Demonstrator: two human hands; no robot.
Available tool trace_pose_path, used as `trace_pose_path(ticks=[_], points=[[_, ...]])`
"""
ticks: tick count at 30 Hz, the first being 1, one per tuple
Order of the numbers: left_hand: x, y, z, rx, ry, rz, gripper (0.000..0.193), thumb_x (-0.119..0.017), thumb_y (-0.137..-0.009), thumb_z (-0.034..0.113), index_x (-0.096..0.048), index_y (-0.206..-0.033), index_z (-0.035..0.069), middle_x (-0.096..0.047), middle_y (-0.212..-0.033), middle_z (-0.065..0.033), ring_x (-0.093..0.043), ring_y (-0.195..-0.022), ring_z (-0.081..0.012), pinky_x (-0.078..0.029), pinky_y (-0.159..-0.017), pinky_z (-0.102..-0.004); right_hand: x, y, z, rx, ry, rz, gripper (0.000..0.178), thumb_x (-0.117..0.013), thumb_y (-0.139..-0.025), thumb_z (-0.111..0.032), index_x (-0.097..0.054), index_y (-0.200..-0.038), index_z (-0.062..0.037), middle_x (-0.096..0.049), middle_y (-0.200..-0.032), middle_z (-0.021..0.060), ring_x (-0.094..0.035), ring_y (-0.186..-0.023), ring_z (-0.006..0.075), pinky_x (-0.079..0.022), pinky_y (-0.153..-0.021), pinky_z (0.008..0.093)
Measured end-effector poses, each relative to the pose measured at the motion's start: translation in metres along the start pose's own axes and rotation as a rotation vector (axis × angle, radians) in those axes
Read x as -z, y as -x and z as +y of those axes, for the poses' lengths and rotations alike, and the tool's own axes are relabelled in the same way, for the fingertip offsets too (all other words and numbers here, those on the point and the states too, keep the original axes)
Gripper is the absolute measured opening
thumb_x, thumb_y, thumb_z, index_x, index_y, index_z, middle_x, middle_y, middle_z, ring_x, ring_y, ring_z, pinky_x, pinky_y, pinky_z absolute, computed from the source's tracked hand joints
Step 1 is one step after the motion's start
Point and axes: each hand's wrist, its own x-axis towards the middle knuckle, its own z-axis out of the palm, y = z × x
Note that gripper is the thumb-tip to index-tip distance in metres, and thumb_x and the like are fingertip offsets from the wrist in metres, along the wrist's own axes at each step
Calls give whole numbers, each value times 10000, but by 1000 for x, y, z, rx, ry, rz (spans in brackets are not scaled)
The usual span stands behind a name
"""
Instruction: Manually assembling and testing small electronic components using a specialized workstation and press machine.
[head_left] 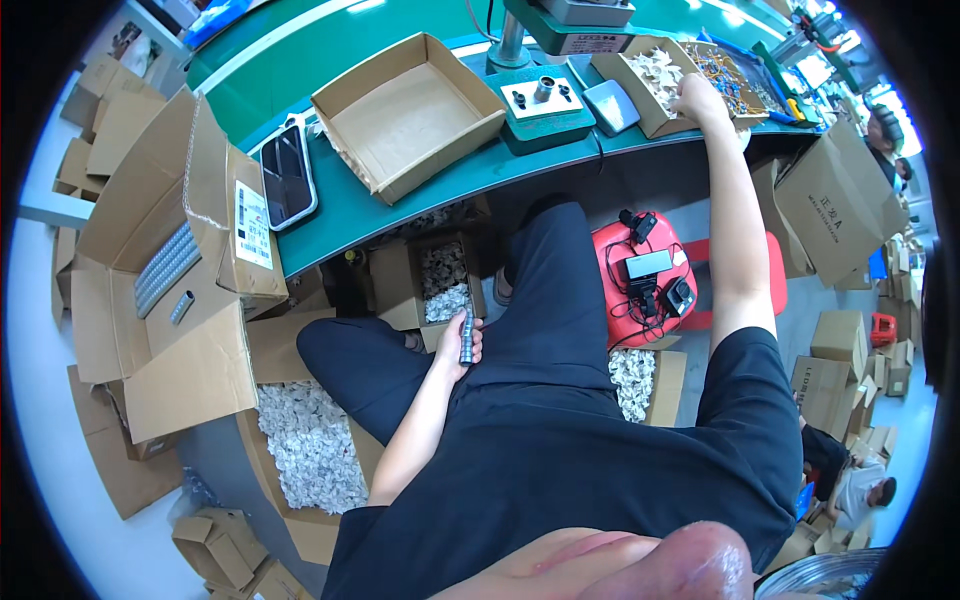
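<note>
Short and left of the green fixture (548,131), the left hand (452,346) grips a grey cylindrical stack (467,347), long axis fore-and-aft. Right of the fixture, nearer it, the right hand (701,103) dips into a carton (666,127) of white pieces (655,76); its grip cannot be told.
</note>
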Motion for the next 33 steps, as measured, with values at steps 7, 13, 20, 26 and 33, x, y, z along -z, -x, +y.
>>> trace_pose_path(ticks=[7,13,20,26,33], points=[[1,1,3,10,-24,11,439,-460,-1023,489,-575,-1041,66,-532,-623,-19,-490,-460,-132,-383,-398,-291,-11,-4,9,-32,-120,214,358,-750,-699,-169,-735,-1031,-37,-706,-1031,220,-681,-990,380,-525,-914,440],[2,-1,3,17,-10,1,429,-463,-1024,479,-574,-1037,65,-534,-622,-17,-490,-462,-127,-381,-397,-290,4,34,-21,-67,-312,389,334,-743,-776,-113,-724,-1095,-16,-715,-1098,199,-713,-982,325,-556,-887,405],[-2,-3,4,23,-29,7,421,-464,-1024,474,-571,-1037,67,-536,-623,-14,-490,-463,-125,-378,-396,-286,-3,77,-141,398,-1256,464,303,-755,-888,-180,-715,-1154,-41,-743,-1012,99,-725,-899,182,-565,-787,259],[-7,-2,5,27,-31,10,418,-466,-1024,476,-570,-1034,70,-532,-622,-12,-487,-464,-121,-376,-395,-282,-3,88,-183,459,-1087,562,247,-762,-866,-116,-741,-1104,-50,-740,-1026,81,-716,-920,172,-568,-812,276],[-4,-3,5,29,-16,17,421,-465,-1023,483,-563,-1031,74,-512,-622,-4,-474,-468,-116,-369,-396,-279,12,92,-186,522,-845,610,156,-772,-849,-113,-782,-998,-68,-743,-1026,75,-725,-940,204,-571,-846,299]])
